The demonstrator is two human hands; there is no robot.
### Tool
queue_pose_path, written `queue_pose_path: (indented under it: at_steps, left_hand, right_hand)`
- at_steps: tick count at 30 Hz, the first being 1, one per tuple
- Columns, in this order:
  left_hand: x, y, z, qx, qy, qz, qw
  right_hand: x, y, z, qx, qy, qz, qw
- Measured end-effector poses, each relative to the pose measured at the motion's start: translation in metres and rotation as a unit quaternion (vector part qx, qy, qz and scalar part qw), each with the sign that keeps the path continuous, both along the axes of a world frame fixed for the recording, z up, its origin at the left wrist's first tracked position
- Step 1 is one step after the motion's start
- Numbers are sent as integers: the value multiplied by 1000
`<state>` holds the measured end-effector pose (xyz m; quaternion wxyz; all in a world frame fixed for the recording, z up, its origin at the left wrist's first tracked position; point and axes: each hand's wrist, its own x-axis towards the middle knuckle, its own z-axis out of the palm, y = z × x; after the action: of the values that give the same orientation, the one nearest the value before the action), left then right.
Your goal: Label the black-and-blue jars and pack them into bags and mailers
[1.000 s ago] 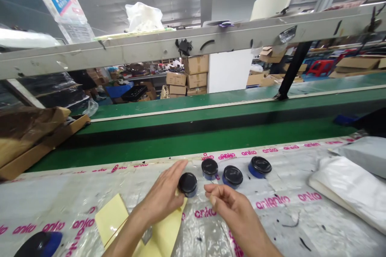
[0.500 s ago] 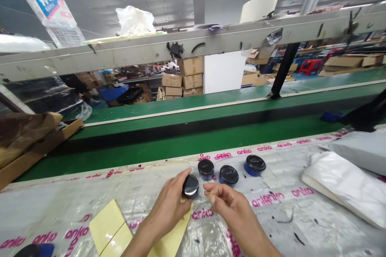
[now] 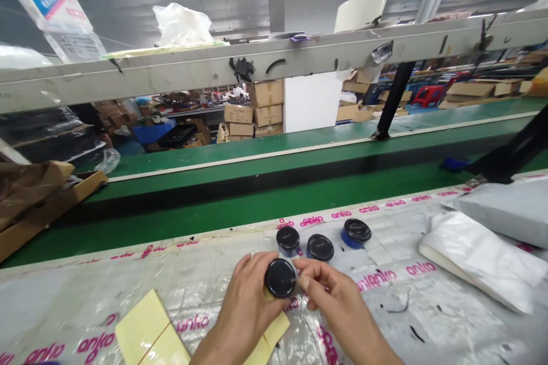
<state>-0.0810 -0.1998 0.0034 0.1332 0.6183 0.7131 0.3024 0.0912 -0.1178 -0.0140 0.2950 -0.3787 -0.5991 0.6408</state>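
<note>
Over the grey plastic-covered table (image 3: 363, 328), towards its far edge, the curled left hand (image 3: 250, 299) grips a round glossy-black container (image 3: 280, 278), immediately left of the right hand (image 3: 336, 293), nearly pinched, its hold unclear.

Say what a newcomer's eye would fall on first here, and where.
Probably the round black-topped piece in the left hand, low in the centre, with the right hand at its edge. Three similar pieces stand just behind, and a green surface stretches across the middle.
</note>
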Motion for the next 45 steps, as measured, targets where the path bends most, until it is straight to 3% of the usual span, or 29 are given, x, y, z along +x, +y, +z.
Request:
queue_pose_path:
  at_steps: [4,11,14,23,31,38,45]
  left_hand:
    - [23,6,1,2,1,-43,999]
    - [60,22,-39,-29,-89,-10,996]
    - [63,24,-46,-36,-97,-4,995]
    - [62,21,-51,1,-42,-17,999]
    - [63,18,-56,32,-33,-16,999]
    - [55,19,-56,7,-9,-45,999]
    - [60,16,-48,25,-8,-55,998]
  right_hand:
    - [26,2,-1,10,-25,-45,999]
    - [51,4,2,-19,-27,-51,998]
    - [50,4,9,-44,-23,-49,998]
    - [49,5,10,-89,8,-30,996]
    - [51,4,8,-58,-3,-22,998]
    - [45,4,13,-48,-16,-24,998]
    - [48,3,9,-34,-27,-34,998]
